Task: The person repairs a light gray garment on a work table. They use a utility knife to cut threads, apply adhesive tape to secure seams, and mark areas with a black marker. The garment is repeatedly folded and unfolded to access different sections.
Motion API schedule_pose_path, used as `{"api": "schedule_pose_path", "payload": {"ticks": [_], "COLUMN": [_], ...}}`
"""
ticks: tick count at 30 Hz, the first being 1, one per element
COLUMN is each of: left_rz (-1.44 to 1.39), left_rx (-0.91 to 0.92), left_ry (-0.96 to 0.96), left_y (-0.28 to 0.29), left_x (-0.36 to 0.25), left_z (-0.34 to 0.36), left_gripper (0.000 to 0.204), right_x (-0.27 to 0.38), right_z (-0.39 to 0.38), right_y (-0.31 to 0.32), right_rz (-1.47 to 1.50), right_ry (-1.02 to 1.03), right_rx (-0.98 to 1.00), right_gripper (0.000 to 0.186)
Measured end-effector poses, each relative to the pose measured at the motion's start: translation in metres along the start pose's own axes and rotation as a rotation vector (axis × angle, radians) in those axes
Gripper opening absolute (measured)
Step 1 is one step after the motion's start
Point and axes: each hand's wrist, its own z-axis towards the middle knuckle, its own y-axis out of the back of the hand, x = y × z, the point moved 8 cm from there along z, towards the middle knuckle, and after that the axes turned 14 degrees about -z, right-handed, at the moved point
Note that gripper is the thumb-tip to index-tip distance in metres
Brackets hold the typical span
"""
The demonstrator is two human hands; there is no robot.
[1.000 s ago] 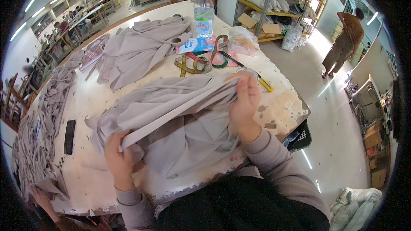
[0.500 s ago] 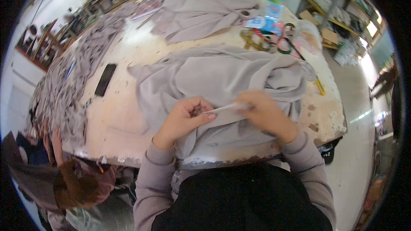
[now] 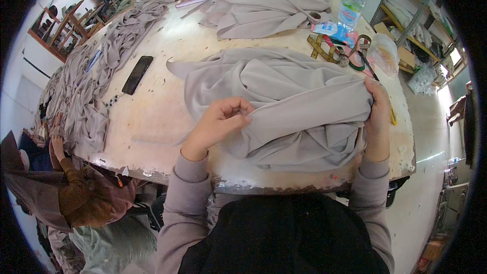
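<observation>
A loose heap of grey fabric [image 3: 304,99] lies on the table in front of me. Its near part is drawn out into a smooth band between my hands. My left hand [image 3: 218,124] pinches the fabric's edge between thumb and fingers at the band's left end. At the other end, my right hand [image 3: 378,111] grips the cloth, fingers over its far side. Folds hang below the band toward the table's front edge.
Around lie a black phone [image 3: 137,75], a water bottle [image 3: 351,7], a tape measure [image 3: 324,48] and a plastic bag [image 3: 384,53]. More grey fabric [image 3: 264,7] is piled behind, with a long heap [image 3: 83,101] at left. A co-worker [image 3: 86,193] sits at lower left.
My right hand has moved right, away from my left, and the fabric between them has lengthened into a wide band. My left hand still pinches the edge, slightly lower in relation to the heap.
</observation>
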Motion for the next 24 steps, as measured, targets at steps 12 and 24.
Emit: {"api": "schedule_pose_path", "payload": {"ticks": [12, 24], "left_rz": [0.165, 0.150], "left_rx": [0.129, -0.036], "left_ry": [-0.101, 0.024], "left_y": [-0.059, -0.042], "left_x": [0.004, 0.008], "left_z": [0.001, -0.005], "left_gripper": [0.018, 0.015], "right_x": [0.045, 0.005], "right_z": [-0.102, -0.077], "right_y": [-0.132, -0.115], "right_rz": [-0.869, -0.196], "right_ry": [0.834, 0.041], "right_rx": [0.545, 0.584], "right_gripper": [0.015, 0.018]}}
